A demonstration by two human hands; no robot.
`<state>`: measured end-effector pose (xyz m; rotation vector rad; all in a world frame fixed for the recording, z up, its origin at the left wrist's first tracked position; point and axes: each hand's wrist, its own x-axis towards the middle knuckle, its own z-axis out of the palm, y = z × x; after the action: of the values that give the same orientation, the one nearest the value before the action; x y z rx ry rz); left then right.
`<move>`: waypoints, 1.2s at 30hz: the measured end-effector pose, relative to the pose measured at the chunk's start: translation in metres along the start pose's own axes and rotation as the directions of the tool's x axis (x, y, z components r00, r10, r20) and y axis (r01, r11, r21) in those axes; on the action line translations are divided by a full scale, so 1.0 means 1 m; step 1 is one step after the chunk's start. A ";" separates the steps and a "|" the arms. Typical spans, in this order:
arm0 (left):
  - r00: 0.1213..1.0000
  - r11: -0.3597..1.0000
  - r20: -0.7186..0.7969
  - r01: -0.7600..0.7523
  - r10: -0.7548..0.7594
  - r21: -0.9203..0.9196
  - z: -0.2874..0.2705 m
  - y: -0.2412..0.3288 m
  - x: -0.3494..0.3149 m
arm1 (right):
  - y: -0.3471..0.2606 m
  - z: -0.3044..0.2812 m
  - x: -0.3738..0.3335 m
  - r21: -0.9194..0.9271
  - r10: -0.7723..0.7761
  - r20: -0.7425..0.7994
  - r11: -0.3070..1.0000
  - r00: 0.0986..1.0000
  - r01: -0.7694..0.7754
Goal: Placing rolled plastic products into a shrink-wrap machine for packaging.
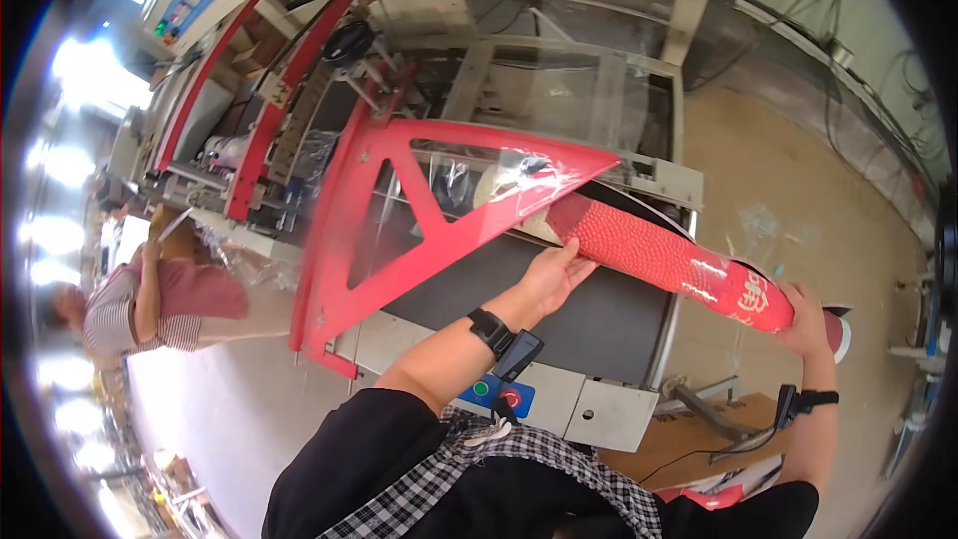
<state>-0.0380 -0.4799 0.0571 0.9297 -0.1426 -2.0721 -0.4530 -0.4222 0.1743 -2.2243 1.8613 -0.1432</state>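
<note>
Right hand (801, 322) has got a glossy, pebbly red roll (659, 252) by its frame-right end; left hand (552, 277) touches its mid-frame end, can't tell if gripping.

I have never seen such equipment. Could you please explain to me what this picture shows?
This is a person's work, not a robot's: a head-worn camera looks down, and its wide lens bends straight edges. The bare right hand grips a red, shiny roll near its right end; the left hand touches its lower edge towards the other end. The roll reaches past the side of a machine with a dark table. A red triangular frame spans part of this table; a green button and a red button sit in front.
</note>
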 end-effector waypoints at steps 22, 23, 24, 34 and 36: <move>0.867 0.853 -0.379 -0.440 0.323 -0.281 -0.036 0.041 -0.048 | -0.010 0.088 0.063 0.296 0.156 0.157 0.935 0.975 -0.197; 0.881 0.871 -0.357 -0.415 0.311 -0.263 -0.036 0.040 -0.049 | -0.006 0.091 0.053 0.259 0.244 0.113 0.929 0.963 -0.265; 0.874 0.857 -0.368 -0.430 0.317 -0.283 -0.034 0.039 -0.049 | -0.002 0.094 0.046 0.227 0.325 0.065 0.916 0.944 -0.331; 0.912 0.858 -0.268 -0.389 0.310 -0.335 -0.045 0.031 -0.047 | -0.057 0.116 0.061 0.674 0.415 0.147 0.623 0.898 -0.399; 0.915 0.856 -0.252 -0.388 0.314 -0.341 -0.043 0.035 -0.050 | -0.068 0.120 0.066 0.785 0.361 0.171 0.512 0.917 -0.349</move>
<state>0.0316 -0.4557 0.0690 0.7797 0.1810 -1.5830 -0.3488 -0.4621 0.0699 -1.1807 1.6988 -0.7661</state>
